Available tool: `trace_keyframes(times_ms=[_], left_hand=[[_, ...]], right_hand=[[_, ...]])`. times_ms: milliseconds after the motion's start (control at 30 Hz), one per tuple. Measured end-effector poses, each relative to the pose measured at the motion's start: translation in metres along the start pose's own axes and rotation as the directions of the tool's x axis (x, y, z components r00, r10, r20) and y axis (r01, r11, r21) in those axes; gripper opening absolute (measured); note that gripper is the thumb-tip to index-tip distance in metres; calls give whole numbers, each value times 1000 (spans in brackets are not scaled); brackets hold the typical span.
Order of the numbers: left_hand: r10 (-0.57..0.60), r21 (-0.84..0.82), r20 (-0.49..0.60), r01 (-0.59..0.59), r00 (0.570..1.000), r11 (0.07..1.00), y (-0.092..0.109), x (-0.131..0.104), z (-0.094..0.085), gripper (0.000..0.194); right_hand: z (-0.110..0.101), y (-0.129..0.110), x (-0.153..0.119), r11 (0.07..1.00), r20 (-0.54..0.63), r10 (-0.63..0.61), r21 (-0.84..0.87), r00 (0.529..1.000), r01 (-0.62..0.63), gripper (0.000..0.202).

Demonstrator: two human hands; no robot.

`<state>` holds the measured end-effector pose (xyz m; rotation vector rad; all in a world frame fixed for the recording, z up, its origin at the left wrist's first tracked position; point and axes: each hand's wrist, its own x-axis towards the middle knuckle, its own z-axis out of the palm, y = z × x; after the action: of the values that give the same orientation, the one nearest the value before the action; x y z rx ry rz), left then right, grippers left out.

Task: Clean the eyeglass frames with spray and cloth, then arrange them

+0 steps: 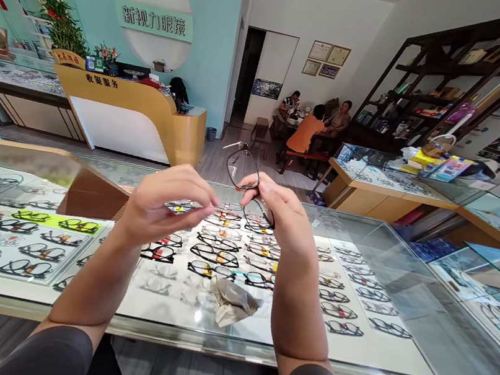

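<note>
My right hand [282, 208] grips a pair of thin dark-rimmed eyeglasses [257, 183] near the bridge, raised above the glass counter. The glasses are turned on end, one lens above the other, with a temple arm pointing left at the top. Just left of them is my left hand [173, 198], its thumb and fingertips drawn together in a pinch. Whatever it may hold is too small to make out. A crumpled greyish-beige cloth [235, 303] lies on the counter top between my forearms.
Rows of spectacle frames [216, 254] lie under the glass of the display counter [154, 328]. A wooden-edged panel [94, 192] stands on the left. Beyond are a cash desk [134, 114], another display case [359, 179] and several people seated around a table, one in an orange top [303, 134].
</note>
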<state>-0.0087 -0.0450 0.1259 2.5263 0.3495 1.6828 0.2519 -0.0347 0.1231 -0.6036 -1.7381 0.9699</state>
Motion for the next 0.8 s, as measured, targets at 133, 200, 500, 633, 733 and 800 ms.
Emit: trace_keyframes(times_ms=[133, 200, 500, 633, 733, 800], left_hand=[[-3, 145, -205, 33, 979, 989, -22, -9, -2, 4], [-28, 209, -238, 79, 971, 975, -30, -10, -2, 18], [119, 427, -116, -59, 986, 902, -48, -2, -3, 80], [230, 449, -62, -179, 971, 875, -46, -4, 2, 67], [258, 418, -49, -215, 965, 883, -42, -3, 5, 61], [263, 409, -38, -225, 964, 884, -41, -2, 5, 58]], right_hand=[[-5, 2, -1, 1000, 86, -13, -23, 996, 15, 47], [-7, 0, -1, 999, 131, -17, -41, 991, 22, 49], [-14, -16, -8, 976, 338, -37, -191, 941, 107, 48], [-14, -24, -16, 940, 341, -79, -288, 937, 184, 44], [-13, -31, -22, 899, 336, -102, -371, 936, 231, 41], [-12, -34, -25, 878, 331, -107, -411, 938, 245, 40]])
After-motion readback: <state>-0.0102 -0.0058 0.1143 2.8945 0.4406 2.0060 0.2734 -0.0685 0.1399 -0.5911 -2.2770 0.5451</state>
